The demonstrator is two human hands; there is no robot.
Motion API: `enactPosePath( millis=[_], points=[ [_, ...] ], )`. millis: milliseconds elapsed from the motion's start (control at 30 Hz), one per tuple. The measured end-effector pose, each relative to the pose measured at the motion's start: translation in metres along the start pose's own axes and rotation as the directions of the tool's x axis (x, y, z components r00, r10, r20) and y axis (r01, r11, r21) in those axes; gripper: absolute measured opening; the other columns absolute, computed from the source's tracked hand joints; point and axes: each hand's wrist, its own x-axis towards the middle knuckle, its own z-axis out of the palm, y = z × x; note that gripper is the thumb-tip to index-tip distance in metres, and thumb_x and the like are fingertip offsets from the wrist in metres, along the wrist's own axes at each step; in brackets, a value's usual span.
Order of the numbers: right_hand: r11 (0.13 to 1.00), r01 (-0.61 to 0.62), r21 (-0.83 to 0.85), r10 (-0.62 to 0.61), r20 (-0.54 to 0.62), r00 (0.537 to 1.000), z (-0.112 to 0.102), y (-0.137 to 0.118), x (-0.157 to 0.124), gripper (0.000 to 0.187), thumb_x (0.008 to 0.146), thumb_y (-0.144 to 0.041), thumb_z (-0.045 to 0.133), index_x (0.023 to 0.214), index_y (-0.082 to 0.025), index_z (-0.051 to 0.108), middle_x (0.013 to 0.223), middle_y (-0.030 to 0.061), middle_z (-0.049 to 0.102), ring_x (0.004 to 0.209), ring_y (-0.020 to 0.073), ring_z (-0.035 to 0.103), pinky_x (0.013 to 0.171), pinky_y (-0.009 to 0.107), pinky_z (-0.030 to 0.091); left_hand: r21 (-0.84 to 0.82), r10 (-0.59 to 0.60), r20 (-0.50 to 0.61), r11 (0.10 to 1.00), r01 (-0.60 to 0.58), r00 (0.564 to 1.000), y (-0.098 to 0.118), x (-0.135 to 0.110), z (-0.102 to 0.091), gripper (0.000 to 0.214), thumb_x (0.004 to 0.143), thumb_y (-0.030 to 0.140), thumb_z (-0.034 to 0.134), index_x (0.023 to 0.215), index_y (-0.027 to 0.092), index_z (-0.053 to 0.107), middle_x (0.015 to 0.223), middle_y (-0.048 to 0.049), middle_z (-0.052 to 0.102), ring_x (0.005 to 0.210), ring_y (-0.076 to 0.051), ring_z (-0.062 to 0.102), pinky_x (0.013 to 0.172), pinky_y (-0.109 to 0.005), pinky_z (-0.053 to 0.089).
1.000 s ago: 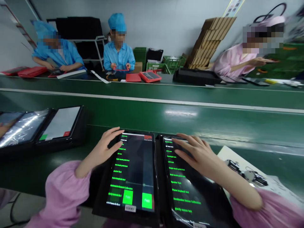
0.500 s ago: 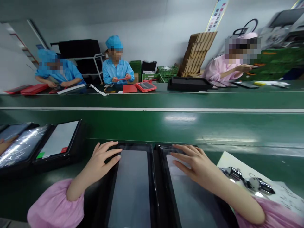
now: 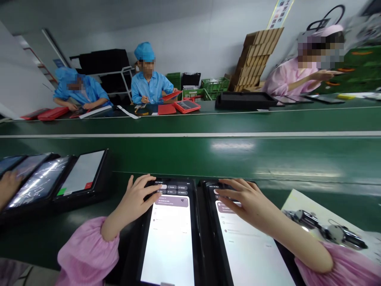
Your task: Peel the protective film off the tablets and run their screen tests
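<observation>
Two black tablets lie side by side before me, both with a bright white screen and a dark panel at the top. My left hand (image 3: pixel 138 198) rests at the top left of the left tablet (image 3: pixel 169 238), its fingers spread and a fingertip on the dark panel. My right hand (image 3: pixel 247 200) lies flat over the top of the right tablet (image 3: pixel 253 250), fingers stretched out and touching the screen. Neither hand holds anything. Pink sleeves cover both forearms.
To the left a row of tablets in black trays (image 3: pixel 80 174) sits by another person's hand (image 3: pixel 7 186). A white sheet with small metal parts (image 3: pixel 324 230) lies at right. A green conveyor belt (image 3: pixel 208 155) runs across; three people work behind it among red trays (image 3: pixel 187 106) and stacked cardboard boxes (image 3: pixel 257 59).
Both tablet screens went from green test menus to blank grey, then to white pages with a dark top panel. My hands stayed at the tablets' top ends.
</observation>
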Motion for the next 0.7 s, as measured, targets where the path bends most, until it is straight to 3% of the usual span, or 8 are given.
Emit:
enactPosePath(
  millis=[333,433,500,567,633,700],
  points=[
    [1.000,0.026,0.000,-0.026,-0.089,0.996,0.007,-0.001,0.001,0.053,0.114,-0.045,0.030,0.117,-0.031,0.081,0.132,0.0104,0.073,0.117,0.0368,0.069,0.086,0.062,0.060,0.043,0.039,-0.032,0.998,-0.037,0.999,0.000,0.001,0.002,0.028,0.106,0.041,0.057,0.127,0.041,0.074,0.145,-0.0056,0.065,0.147,-0.037,0.050,0.122,-0.084,0.014],
    [0.998,-0.012,0.055,0.019,-0.136,0.990,0.006,0.012,-0.011,0.051,0.111,-0.057,0.035,0.129,-0.034,0.076,0.139,0.0100,0.070,0.121,0.0411,0.068,0.090,0.070,0.058,-0.112,-0.002,-0.179,0.994,-0.019,0.984,-0.002,-0.005,0.007,0.021,0.102,0.042,0.063,0.116,0.040,0.078,0.144,-0.0039,0.065,0.145,-0.036,0.052,0.126,-0.078,0.011],
    [0.978,-0.130,0.161,0.163,-0.215,0.963,0.006,0.028,-0.025,0.055,0.105,-0.069,0.042,0.136,-0.034,0.072,0.140,0.0110,0.069,0.124,0.0450,0.066,0.095,0.075,0.054,-0.290,-0.104,-0.316,0.957,0.009,0.943,-0.006,-0.013,0.013,0.017,0.099,0.043,0.067,0.107,0.035,0.079,0.139,-0.0050,0.067,0.138,-0.034,0.057,0.128,-0.070,0.022],
    [0.875,-0.310,0.373,0.412,-0.234,0.881,0.007,0.046,-0.040,0.060,0.097,-0.075,0.054,0.136,-0.035,0.072,0.139,0.0108,0.070,0.127,0.0461,0.064,0.104,0.074,0.052,-0.425,-0.214,-0.384,0.904,0.034,0.898,-0.010,-0.019,0.020,0.020,0.098,0.046,0.066,0.102,0.029,0.076,0.132,-0.0081,0.068,0.131,-0.031,0.062,0.124,-0.061,0.037],
    [0.617,-0.421,0.665,0.641,-0.115,0.759,0.011,0.060,-0.049,0.062,0.087,-0.077,0.067,0.133,-0.036,0.073,0.141,0.0091,0.069,0.136,0.0441,0.060,0.116,0.065,0.048,-0.495,-0.277,-0.379,0.867,0.059,0.883,-0.013,-0.019,0.027,0.027,0.099,0.050,0.063,0.108,0.026,0.072,0.130,-0.0108,0.068,0.129,-0.030,0.064,0.119,-0.057,0.045],
    [0.322,-0.409,0.854,0.746,0.037,0.665,0.017,0.065,-0.050,0.069,0.080,-0.081,0.072,0.133,-0.037,0.071,0.143,0.0083,0.068,0.141,0.0414,0.056,0.120,0.059,0.046,-0.570,-0.326,-0.346,0.818,0.078,0.880,-0.013,-0.010,0.032,0.036,0.098,0.054,0.064,0.119,0.025,0.068,0.135,-0.0126,0.067,0.134,-0.031,0.062,0.120,-0.057,0.045]
  ],
)
